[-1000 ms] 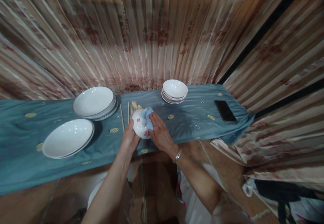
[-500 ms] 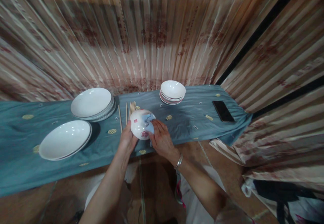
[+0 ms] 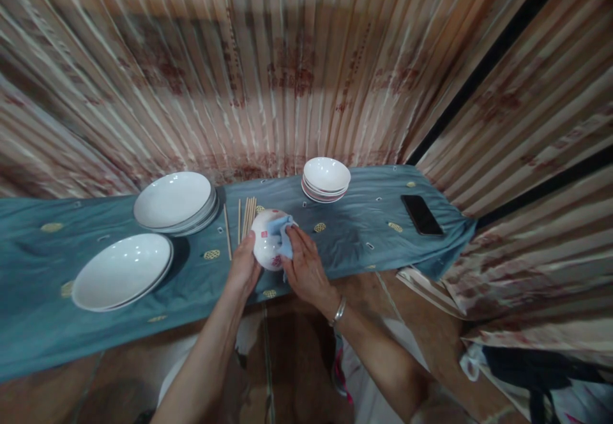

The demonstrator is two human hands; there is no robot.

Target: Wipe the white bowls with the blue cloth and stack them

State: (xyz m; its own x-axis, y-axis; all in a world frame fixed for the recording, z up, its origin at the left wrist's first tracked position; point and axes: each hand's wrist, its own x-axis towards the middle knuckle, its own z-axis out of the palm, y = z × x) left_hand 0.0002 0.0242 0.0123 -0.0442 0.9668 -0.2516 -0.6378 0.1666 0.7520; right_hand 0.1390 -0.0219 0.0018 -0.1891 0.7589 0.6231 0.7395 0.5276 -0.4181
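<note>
A small white bowl [image 3: 264, 257] with red marks is held bottom-up over the front of the table. My left hand [image 3: 245, 264] is closed on its left rim, thumb on the outer side. In my right hand [image 3: 306, 264] is a light blue cloth [image 3: 283, 232], pressed against the bowl's right side and base; the fingers are closed over the cloth. Just behind the bowl lie several wooden chopsticks [image 3: 248, 213] on the cloth-covered table, two of them set apart to the left.
Stacked large white plates [image 3: 172, 199] stand at the left, with more plates [image 3: 122, 272] nearer the front edge. Behind to the right is a stack of small bowls [image 3: 326, 178]. A black phone [image 3: 422, 214] lies near the right end of the teal tablecloth [image 3: 354, 235]. Curtains [image 3: 297, 92] hang behind.
The bowl has turned a little and shifted slightly right in my hands. More of the blue cloth shows between my right fingers and the bowl.
</note>
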